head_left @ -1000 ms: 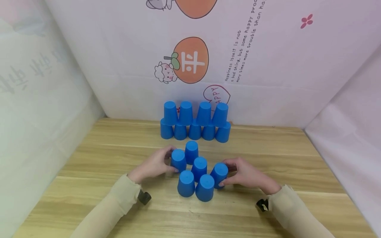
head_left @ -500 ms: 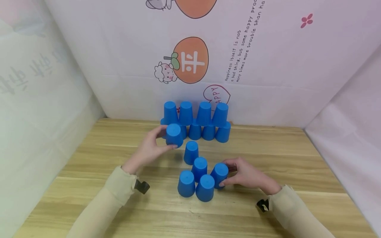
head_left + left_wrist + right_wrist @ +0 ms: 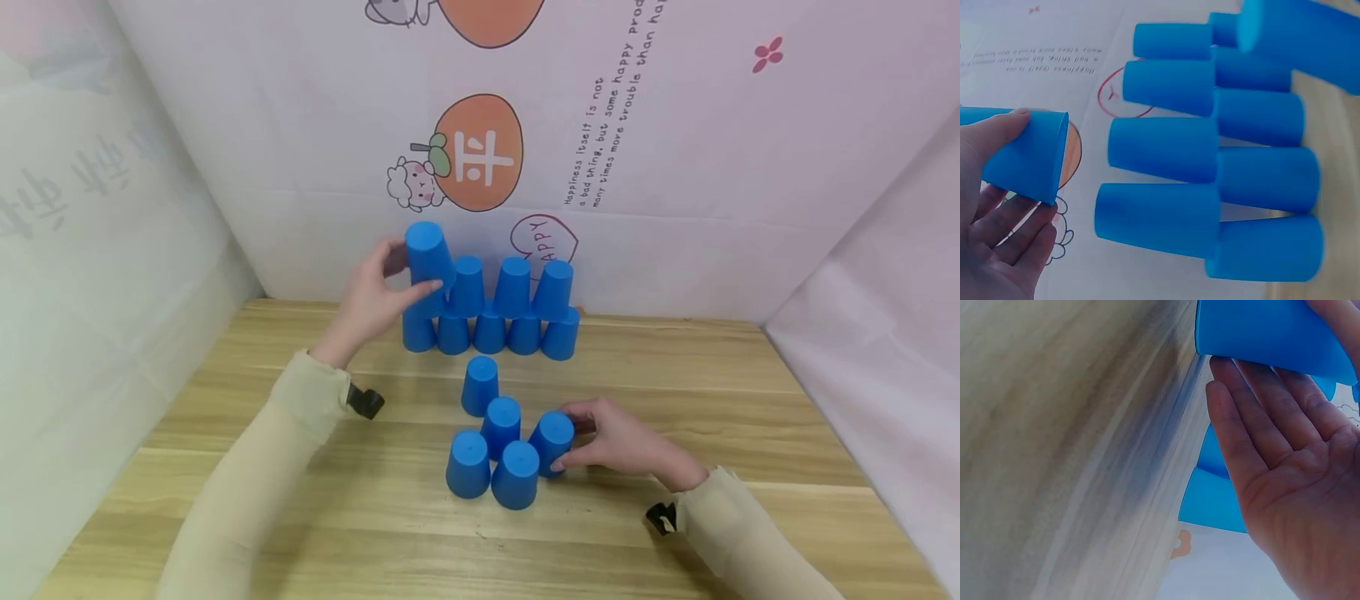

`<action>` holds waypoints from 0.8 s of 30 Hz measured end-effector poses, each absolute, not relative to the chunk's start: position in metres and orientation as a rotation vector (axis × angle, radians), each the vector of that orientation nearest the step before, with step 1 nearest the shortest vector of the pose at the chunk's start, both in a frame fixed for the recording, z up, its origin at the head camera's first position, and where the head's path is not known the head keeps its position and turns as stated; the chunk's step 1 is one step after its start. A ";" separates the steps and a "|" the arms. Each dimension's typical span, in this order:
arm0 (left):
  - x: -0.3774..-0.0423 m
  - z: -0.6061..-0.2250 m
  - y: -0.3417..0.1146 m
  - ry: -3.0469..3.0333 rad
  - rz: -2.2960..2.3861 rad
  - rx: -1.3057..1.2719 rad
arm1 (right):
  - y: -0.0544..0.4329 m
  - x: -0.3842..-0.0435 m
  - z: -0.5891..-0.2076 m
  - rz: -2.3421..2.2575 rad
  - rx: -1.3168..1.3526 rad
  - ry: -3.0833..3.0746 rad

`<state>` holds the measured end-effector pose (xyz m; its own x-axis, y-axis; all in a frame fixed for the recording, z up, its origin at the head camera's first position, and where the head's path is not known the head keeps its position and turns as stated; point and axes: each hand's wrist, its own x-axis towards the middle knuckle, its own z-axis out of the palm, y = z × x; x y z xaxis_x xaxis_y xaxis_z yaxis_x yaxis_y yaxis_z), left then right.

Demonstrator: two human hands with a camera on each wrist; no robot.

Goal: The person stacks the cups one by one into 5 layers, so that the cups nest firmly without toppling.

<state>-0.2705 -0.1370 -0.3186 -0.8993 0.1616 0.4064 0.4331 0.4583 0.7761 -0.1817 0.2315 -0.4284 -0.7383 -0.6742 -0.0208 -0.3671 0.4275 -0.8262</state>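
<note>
Upside down in the air, a blue plastic cup (image 3: 427,252) is held by my left hand (image 3: 367,297), thumb on one side and fingers on the other. It overlaps the left end of a two-tier row of blue cups (image 3: 513,289) in the head view; the left wrist view shows a gap between the held cup (image 3: 1032,150) and the stack (image 3: 1157,215). My right hand (image 3: 621,437) grips another inverted cup (image 3: 553,442) standing on the table. Beside it stand several loose inverted cups (image 3: 501,427). In the right wrist view, fingers lie along the gripped cup (image 3: 1266,328).
The wooden table (image 3: 360,517) meets a white printed cloth wall (image 3: 315,200) behind the stack. More white cloth hangs at the left (image 3: 112,250) and right (image 3: 870,317). One loose cup (image 3: 480,387) stands between the front group and the stack.
My left hand has lifted a cup from the front group and carried it up and away to the height of the stack's upper tier. The right hand has stayed on its cup.
</note>
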 end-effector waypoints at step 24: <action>-0.321 -0.322 -0.117 -2.546 -1.446 -0.374 | 0.231 -0.182 -0.429 -1.228 -0.859 2.326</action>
<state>-0.3206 -0.1168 -0.3223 -0.9503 0.1242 0.2854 0.3087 0.4926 0.8137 -0.1824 0.2313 -0.4294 -0.7445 -0.6663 -0.0414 -0.3417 0.4337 -0.8338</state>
